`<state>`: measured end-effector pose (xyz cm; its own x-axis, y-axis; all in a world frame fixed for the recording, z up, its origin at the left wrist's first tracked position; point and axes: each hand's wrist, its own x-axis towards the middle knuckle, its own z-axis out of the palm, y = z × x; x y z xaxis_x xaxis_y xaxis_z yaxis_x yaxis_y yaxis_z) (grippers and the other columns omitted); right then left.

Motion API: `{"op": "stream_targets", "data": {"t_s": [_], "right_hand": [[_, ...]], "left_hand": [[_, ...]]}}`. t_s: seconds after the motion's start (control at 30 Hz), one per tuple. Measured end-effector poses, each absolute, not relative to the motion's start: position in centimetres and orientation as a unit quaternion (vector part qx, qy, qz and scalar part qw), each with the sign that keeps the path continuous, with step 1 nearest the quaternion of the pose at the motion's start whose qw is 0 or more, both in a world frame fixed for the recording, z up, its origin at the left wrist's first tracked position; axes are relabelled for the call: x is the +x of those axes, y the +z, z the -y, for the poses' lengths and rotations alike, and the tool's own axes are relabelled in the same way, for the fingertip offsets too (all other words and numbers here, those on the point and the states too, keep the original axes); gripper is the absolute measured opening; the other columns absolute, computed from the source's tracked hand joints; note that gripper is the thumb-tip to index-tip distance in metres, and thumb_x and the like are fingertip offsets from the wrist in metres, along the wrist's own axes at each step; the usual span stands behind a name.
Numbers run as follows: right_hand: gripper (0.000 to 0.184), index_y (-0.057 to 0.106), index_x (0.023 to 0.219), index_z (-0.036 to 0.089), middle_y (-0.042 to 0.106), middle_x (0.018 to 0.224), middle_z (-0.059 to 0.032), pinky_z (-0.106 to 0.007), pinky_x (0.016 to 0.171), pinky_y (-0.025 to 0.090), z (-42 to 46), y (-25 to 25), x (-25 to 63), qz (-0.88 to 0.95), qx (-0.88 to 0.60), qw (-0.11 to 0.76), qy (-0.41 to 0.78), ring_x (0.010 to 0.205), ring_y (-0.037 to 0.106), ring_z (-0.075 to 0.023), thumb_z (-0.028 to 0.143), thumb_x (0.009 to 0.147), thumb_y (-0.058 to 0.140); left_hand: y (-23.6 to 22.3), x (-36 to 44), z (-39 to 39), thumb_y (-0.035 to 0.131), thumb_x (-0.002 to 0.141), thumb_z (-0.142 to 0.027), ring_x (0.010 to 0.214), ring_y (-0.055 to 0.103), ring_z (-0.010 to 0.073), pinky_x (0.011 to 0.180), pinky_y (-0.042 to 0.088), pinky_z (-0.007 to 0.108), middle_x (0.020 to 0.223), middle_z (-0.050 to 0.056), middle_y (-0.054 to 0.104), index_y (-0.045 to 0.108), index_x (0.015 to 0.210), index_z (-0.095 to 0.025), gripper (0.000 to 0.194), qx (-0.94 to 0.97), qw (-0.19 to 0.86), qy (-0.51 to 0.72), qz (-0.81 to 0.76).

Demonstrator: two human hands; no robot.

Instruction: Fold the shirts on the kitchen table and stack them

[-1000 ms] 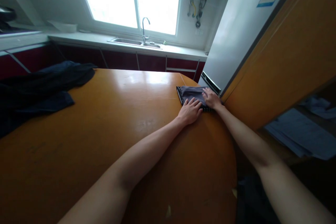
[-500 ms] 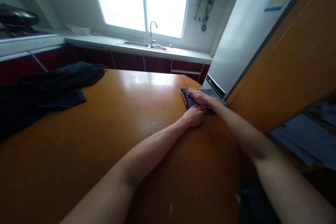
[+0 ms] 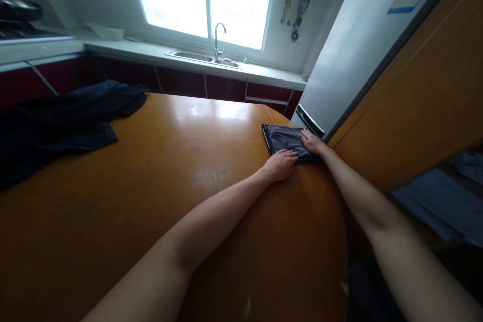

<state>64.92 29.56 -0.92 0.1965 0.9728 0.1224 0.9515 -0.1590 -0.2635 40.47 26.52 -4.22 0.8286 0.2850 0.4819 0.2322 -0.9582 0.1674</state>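
Observation:
A folded dark grey garment (image 3: 285,137) lies flat at the table's far right edge, on top of black folded pieces whose striped edge shows in front. My left hand (image 3: 282,164) rests on its near left corner, fingers stretched out over the cloth. Flat on the right part of the same garment lies my right hand (image 3: 312,142), fingers extended. Neither hand grips anything.
Dark clothes (image 3: 64,126) lie in a heap on the left of the wooden table (image 3: 169,196). Beyond are a counter with a sink (image 3: 204,57) and tap. A fridge (image 3: 343,50) and a wooden panel (image 3: 415,80) stand at the right, with folded cloth (image 3: 441,201) on a shelf below.
My right hand has slid to the right across the garment, uncovering its middle. The left hand stays at the near left corner. The view has shifted slightly.

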Motion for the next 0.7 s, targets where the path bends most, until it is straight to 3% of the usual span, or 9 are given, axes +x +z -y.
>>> {"op": "stream_targets", "data": {"t_s": [0.13, 0.2, 0.3, 0.37, 0.43, 0.57, 0.7], "right_hand": [[0.053, 0.057, 0.141, 0.005, 0.047, 0.155, -0.0215, -0.031, 0.119, 0.031, -27.5, -1.2, 65.5, 0.601, -0.782, 0.166, 0.012, 0.146, 0.041, -0.0246, 0.036, 0.105, 0.035], [0.054, 0.056, 0.142, 0.005, 0.047, 0.155, -0.0224, -0.035, 0.120, 0.030, -26.0, -1.6, 64.6, 0.576, -0.795, 0.189, -0.018, 0.146, 0.041, -0.0262, 0.034, 0.105, 0.029], [0.061, 0.041, 0.154, 0.005, 0.034, 0.163, -0.0213, -0.047, 0.125, 0.019, -23.4, -2.6, 62.0, 0.536, -0.806, 0.233, -0.088, 0.154, 0.025, -0.0284, 0.033, 0.105, 0.020], [0.063, 0.034, 0.158, 0.005, 0.027, 0.167, -0.0194, -0.052, 0.126, 0.013, -21.6, -3.5, 60.0, 0.533, -0.796, 0.254, -0.134, 0.157, 0.016, -0.0282, 0.035, 0.104, 0.019], [0.064, 0.036, 0.157, 0.006, 0.029, 0.166, -0.0184, -0.052, 0.126, 0.013, -20.0, -4.0, 57.9, 0.556, -0.777, 0.255, -0.152, 0.157, 0.017, -0.0276, 0.038, 0.104, 0.021], [0.064, 0.039, 0.157, 0.012, 0.033, 0.165, -0.0159, -0.050, 0.125, 0.018, -17.6, -4.0, 53.8, 0.635, -0.729, 0.237, -0.099, 0.155, 0.023, -0.0265, 0.044, 0.103, 0.028], [0.062, 0.041, 0.157, 0.019, 0.034, 0.165, -0.0101, -0.046, 0.126, 0.020, -15.7, -3.4, 49.3, 0.712, -0.662, 0.230, -0.032, 0.155, 0.024, -0.0239, 0.047, 0.102, 0.034]], "left_hand": [[-4.3, 40.3, -26.6, 0.050, 0.095, -0.019, 0.137, 0.054, 0.0236, 0.120, 0.035, 0.040, 0.146, 0.010, 0.060, 0.067, 0.131, -0.018, 0.040, 0.954, 0.070, 0.258, -0.133], [-4.2, 40.3, -26.8, 0.050, 0.095, -0.018, 0.133, 0.057, 0.0224, 0.119, 0.038, 0.038, 0.140, 0.009, 0.064, 0.070, 0.127, -0.019, 0.038, 0.945, 0.105, 0.283, -0.127], [-3.7, 40.1, -27.5, 0.046, 0.100, -0.022, 0.126, 0.062, 0.0184, 0.113, 0.044, 0.031, 0.131, 0.007, 0.070, 0.069, 0.126, -0.019, 0.036, 0.886, 0.193, 0.389, -0.163], [-3.2, 39.8, -28.1, 0.040, 0.103, -0.025, 0.123, 0.063, 0.0173, 0.110, 0.046, 0.030, 0.129, 0.007, 0.070, 0.066, 0.129, -0.018, 0.037, 0.810, 0.248, 0.467, -0.253], [-2.7, 39.4, -28.8, 0.033, 0.105, -0.024, 0.119, 0.065, 0.0178, 0.106, 0.049, 0.032, 0.127, 0.008, 0.071, 0.064, 0.129, -0.018, 0.040, 0.732, 0.288, 0.495, -0.370], [-2.1, 37.8, -29.4, 0.024, 0.104, -0.020, 0.113, 0.068, 0.0213, 0.098, 0.053, 0.036, 0.124, 0.011, 0.072, 0.062, 0.131, -0.016, 0.046, 0.678, 0.311, 0.464, -0.478], [-2.0, 34.3, -29.4, 0.040, 0.098, -0.016, 0.121, 0.065, 0.0225, 0.105, 0.049, 0.034, 0.129, 0.012, 0.071, 0.065, 0.130, -0.014, 0.040, 0.714, 0.292, 0.428, -0.471]]}}
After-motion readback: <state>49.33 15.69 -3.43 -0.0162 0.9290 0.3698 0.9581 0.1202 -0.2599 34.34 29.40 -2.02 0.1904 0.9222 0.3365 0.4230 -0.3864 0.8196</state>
